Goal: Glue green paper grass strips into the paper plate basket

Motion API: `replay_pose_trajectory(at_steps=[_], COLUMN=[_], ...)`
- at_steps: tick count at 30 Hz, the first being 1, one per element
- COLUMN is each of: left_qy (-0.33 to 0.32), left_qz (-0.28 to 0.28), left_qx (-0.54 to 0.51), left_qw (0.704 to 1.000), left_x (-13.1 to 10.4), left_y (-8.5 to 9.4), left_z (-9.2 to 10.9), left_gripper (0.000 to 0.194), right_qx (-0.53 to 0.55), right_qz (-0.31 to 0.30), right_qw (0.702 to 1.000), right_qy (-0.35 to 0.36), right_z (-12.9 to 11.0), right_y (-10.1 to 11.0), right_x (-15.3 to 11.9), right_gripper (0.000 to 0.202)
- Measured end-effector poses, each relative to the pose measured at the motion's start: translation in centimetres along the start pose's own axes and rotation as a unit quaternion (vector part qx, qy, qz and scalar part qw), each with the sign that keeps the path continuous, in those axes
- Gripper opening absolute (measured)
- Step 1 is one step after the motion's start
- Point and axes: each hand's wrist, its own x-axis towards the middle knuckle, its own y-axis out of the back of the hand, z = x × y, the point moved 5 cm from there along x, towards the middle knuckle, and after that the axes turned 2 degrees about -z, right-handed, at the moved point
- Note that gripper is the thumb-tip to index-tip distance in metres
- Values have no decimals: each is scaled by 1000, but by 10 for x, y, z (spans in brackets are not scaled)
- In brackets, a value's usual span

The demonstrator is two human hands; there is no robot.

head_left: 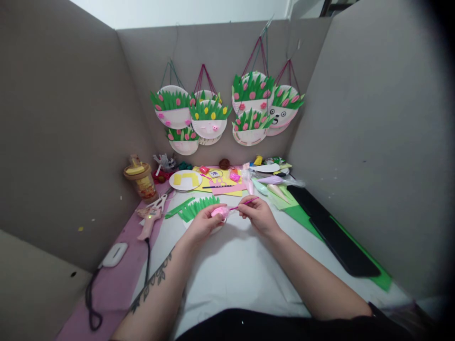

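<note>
My left hand (pixel 204 224) is closed around a small pink lump (pixel 219 211) in clear plastic, which looks like a pack of soft clay. In my right hand (pixel 259 215), a thin magenta stick (pixel 245 203) is pinched between thumb and fingers, its tip at the plastic beside the pink lump. Under my left hand lies a white paper plate piece with a green paper grass fringe (pixel 199 208), partly hidden by the hand. Green paper strips (pixel 179 207) lie to its left.
A pink glue gun (pixel 151 220) with a black cord lies at left, near a lidded cup (pixel 141 182). Behind are a paper plate (pixel 185 180), pink paper (pixel 231 189) and piping bags (pixel 272 180). A black folded panel (pixel 334 232) lies right. Decorated plates (pixel 209 118) hang on the partition.
</note>
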Motion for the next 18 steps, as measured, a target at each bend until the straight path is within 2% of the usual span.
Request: replay_pose_trajectory(at_steps=[5, 9, 13, 18], left_qy=[-2, 0, -13, -20], left_qz=[3, -13, -35, -54], left_qx=[11, 9, 25, 42], left_qw=[1000, 1000, 999, 997], left_x=[3, 1, -1, -2], left_y=[3, -1, -6, -9], left_z=[-7, -9, -8, -8], left_gripper=[49, 48, 42, 41], right_qx=[48, 107, 162, 230], right_qz=[-6, -20, -35, -81], right_qw=[998, 987, 967, 936], right_qy=[-47, -115, -192, -253], right_z=[4, 12, 22, 35], right_y=[-2, -5, -7, -10], right_x=[1, 1, -1, -4], right_gripper=[27, 29, 28, 22])
